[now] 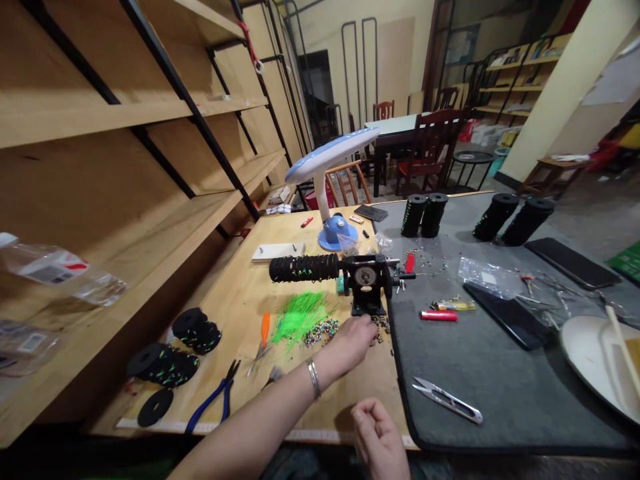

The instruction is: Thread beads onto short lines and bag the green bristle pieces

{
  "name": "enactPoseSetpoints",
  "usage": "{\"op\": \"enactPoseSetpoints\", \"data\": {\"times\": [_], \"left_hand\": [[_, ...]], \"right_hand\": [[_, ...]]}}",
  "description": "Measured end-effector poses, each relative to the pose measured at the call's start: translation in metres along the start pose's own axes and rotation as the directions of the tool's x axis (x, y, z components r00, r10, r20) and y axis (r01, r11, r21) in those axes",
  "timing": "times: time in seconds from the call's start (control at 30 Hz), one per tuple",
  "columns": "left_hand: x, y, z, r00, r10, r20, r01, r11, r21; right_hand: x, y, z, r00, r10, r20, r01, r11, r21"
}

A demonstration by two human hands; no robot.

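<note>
the left hand (350, 343) reaches over the wooden workbench (240, 320), fingers bunched narrowly just beside a small scatter of beads (381, 325); whether the fingertips pinch anything is hidden. the right hand (380, 440) hangs near the bench's front edge in a loose, narrow curl, with nothing visible in it. a black bench clamp (367, 280) stands just past the left hand, gripping a black foam-wrapped rod (305, 268) flecked with green. a pile of green bristles (300, 317) and mixed beads (320, 332) lie between the rod and the left forearm, which partly blocks the view of the bench. blue-handled pliers (215, 400) and black foam discs (195, 331) lie to the left; thread snips (447, 400) and a red lighter (439, 315) rest on a grey mat (480, 373) to the right. a blue desk lamp (325, 173) stands behind the clamp. the labels on plastic bags (45, 263) along the shelf are too small to read.
</note>
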State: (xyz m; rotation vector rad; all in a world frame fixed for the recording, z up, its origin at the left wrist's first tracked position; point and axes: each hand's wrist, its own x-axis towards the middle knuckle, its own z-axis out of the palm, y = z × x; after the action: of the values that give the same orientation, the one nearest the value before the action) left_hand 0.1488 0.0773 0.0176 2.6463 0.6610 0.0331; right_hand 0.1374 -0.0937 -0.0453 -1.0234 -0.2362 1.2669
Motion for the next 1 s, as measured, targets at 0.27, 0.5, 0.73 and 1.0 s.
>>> {"op": "enactPoseSetpoints", "data": {"times": [0.27, 0.5, 0.73, 1.0], "left_hand": [[-0.031, 0.014, -0.030, 0.995, -0.005, -0.096, -0.008, 0.991, -0.136], [-0.112, 0.008, -0.039, 0.941, -0.330, -0.072, 0.135, 0.562, -0.816], [-0.175, 0.018, 0.004, 0.816, -0.511, 0.270, 0.117, -0.312, -0.943], [-0.199, 0.018, 0.020, 0.753, -0.453, 0.478, -0.035, -0.752, -0.658]], "right_hand": [[0.003, 0.005, -0.010, 0.999, -0.021, 0.035, 0.023, 0.999, -0.033], [-0.005, -0.016, 0.001, 0.999, 0.023, 0.024, -0.019, 0.987, -0.160], [-0.016, -0.017, 0.019, 0.984, 0.091, 0.151, -0.042, 0.953, -0.299], [-0.028, 0.000, 0.029, 0.930, 0.244, 0.275, -0.134, 0.922, -0.363]]}}
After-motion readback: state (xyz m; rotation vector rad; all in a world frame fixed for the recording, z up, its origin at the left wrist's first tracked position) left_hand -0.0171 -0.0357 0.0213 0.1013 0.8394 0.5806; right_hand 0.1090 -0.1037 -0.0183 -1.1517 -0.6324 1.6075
